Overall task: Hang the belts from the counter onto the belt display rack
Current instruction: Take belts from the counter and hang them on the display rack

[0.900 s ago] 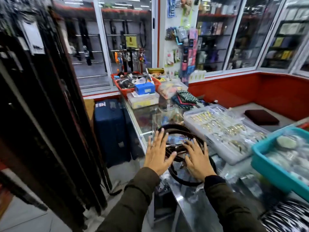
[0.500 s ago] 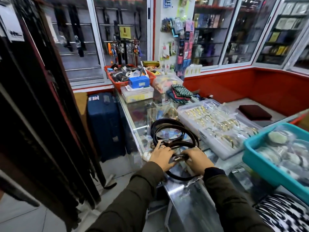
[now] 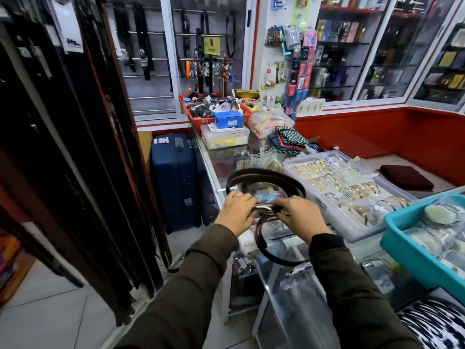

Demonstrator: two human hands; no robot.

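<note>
One head-worn wide-angle view, angled forward and down

It looks from above along the glass table, close over both sleeves, with hanging belts crowding its left edge and shelves far ahead

Yellow sign on display-case glass, white hanging tag: print illegible

Your belts lie looped on the counter; the belt display rack hangs to your left, a tray of bangles just right of them.
</note>
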